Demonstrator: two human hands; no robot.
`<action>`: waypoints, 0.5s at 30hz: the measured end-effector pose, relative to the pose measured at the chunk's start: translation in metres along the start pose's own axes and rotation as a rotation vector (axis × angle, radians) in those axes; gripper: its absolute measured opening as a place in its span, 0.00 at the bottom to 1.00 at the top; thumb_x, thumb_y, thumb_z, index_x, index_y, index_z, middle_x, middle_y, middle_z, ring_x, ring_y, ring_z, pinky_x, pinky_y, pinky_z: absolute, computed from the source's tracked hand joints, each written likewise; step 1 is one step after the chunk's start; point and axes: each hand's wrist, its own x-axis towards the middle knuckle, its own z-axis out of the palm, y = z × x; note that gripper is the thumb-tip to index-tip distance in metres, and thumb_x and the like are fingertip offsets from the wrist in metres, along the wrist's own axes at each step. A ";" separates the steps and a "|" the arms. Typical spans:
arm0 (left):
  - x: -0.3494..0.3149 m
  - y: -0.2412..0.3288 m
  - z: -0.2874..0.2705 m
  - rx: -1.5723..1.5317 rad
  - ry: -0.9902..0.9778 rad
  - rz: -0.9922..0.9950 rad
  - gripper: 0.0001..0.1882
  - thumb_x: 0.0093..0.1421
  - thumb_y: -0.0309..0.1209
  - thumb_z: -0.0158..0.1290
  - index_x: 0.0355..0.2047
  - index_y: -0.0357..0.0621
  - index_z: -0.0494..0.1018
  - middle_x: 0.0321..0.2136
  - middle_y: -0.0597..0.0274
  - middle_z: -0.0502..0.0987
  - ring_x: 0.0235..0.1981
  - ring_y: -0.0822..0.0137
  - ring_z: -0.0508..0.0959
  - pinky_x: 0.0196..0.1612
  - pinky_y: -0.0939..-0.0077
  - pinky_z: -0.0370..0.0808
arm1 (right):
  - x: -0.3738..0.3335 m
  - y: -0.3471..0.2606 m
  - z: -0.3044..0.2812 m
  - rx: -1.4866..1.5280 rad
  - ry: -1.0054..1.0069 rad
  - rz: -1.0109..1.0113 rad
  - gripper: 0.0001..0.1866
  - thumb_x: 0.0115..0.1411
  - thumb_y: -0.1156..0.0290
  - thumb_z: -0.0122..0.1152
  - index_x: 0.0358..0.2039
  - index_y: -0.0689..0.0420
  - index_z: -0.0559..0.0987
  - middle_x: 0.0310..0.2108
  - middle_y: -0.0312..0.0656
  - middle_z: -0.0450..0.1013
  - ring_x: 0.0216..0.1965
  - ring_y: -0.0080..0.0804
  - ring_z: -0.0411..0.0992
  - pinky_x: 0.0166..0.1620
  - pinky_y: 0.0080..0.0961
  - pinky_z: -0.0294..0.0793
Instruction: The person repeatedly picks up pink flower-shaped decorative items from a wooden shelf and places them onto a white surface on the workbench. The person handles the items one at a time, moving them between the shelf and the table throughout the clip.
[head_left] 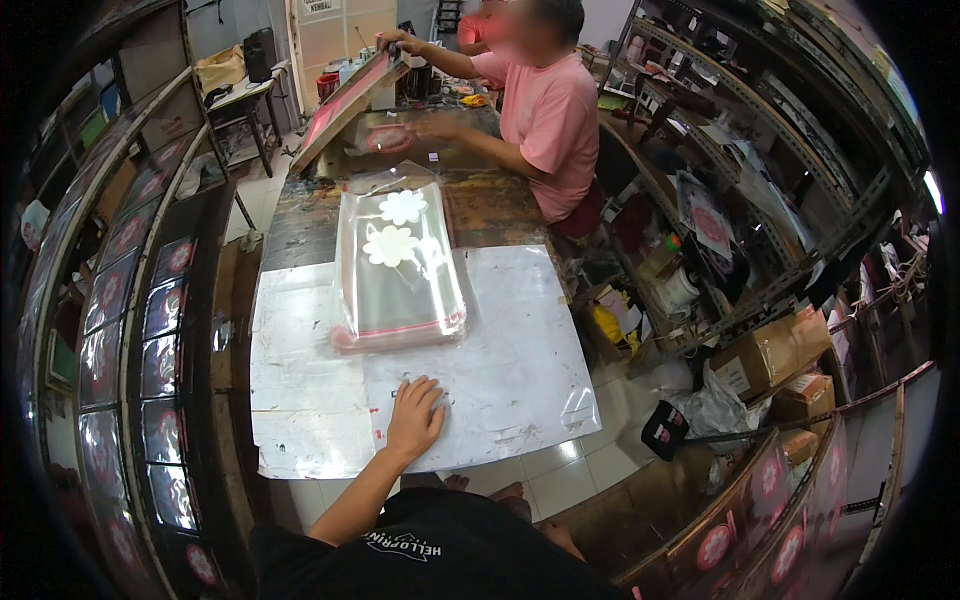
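My left hand lies palm down on a white sheet covering the near end of the table, its fingers stretched out and nothing in it. Just beyond the fingertips is a stack of clear plastic bags, with a pinkish-red band along the near edge and white flower shapes toward the far end. Of my right arm, only a bit of skin shows low beside my dark shirt; the fingers of that hand are hidden.
Across the table a co-worker in a pink shirt holds up a tilted printing frame, the other hand blurred near a red print. Racks with flower-printed sheets flank the left. Shelves, cardboard boxes and a dark cap are right.
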 end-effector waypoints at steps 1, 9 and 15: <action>-0.002 -0.003 -0.001 -0.051 0.007 -0.020 0.17 0.56 0.28 0.56 0.46 0.38 0.74 0.50 0.49 0.74 0.56 0.51 0.70 0.64 0.50 0.59 | 0.019 0.018 -0.004 0.072 -0.009 0.017 0.17 0.61 0.63 0.58 0.42 0.65 0.79 0.30 0.47 0.77 0.31 0.34 0.78 0.31 0.33 0.76; 0.053 0.017 -0.044 -0.341 0.265 -0.196 0.12 0.58 0.24 0.55 0.43 0.35 0.75 0.41 0.49 0.78 0.43 0.51 0.77 0.49 0.66 0.73 | 0.028 -0.011 -0.013 0.271 0.047 -0.029 0.19 0.62 0.66 0.57 0.48 0.66 0.74 0.37 0.48 0.76 0.32 0.39 0.79 0.25 0.32 0.76; 0.160 -0.008 -0.078 0.166 0.373 0.078 0.27 0.54 0.28 0.60 0.56 0.43 0.69 0.58 0.43 0.64 0.59 0.45 0.65 0.60 0.52 0.63 | 0.020 0.001 -0.012 0.091 -0.026 -0.056 0.18 0.62 0.67 0.55 0.48 0.66 0.75 0.36 0.47 0.76 0.33 0.35 0.78 0.27 0.29 0.75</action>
